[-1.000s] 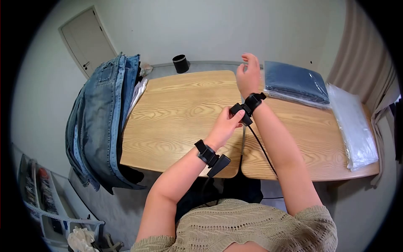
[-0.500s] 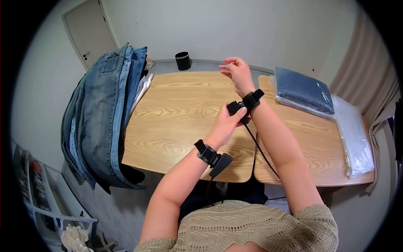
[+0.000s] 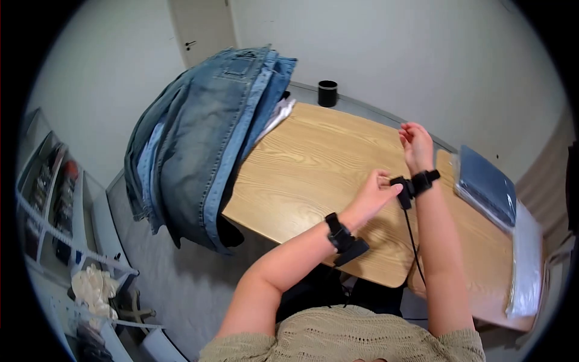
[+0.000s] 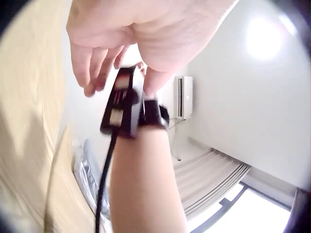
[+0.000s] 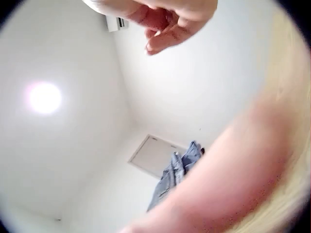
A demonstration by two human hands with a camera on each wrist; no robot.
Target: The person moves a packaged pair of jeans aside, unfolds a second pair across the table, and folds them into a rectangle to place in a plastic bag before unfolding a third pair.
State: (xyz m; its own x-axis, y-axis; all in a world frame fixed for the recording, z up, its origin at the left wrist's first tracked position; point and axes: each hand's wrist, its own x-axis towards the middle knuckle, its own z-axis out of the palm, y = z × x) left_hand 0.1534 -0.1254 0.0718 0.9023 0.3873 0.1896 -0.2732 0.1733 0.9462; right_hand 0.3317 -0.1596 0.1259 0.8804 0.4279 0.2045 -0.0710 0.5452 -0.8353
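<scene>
My left hand [image 3: 369, 202] is beside the black wrist camera [image 3: 400, 192] strapped to my right wrist. Its thumb tip overlaps that camera in the head view, while the fingers stand apart from it. In the left wrist view, loosely bent fingers [image 4: 82, 73] lie left of the camera [image 4: 121, 102], which has a black cable. My right hand [image 3: 417, 146] is raised over the table's far side with fingers loosely curled, holding nothing. A black strap [image 3: 425, 181] circles the right wrist, and another strap with a camera [image 3: 344, 238] is on the left.
Two wooden tables [image 3: 301, 175] stand side by side. Several jeans [image 3: 205, 133] hang over the left end, near white cloth [image 3: 278, 117]. Bagged folded denim [image 3: 487, 184] and clear plastic bags [image 3: 525, 259] lie at right. A black bin [image 3: 327, 93] stands behind; a shelf rack [image 3: 78, 205] is at left.
The head view has turned left, so the jeans and tables sit further right in it. My left hand's fingers have loosened from the right wrist's camera, which they gripped before.
</scene>
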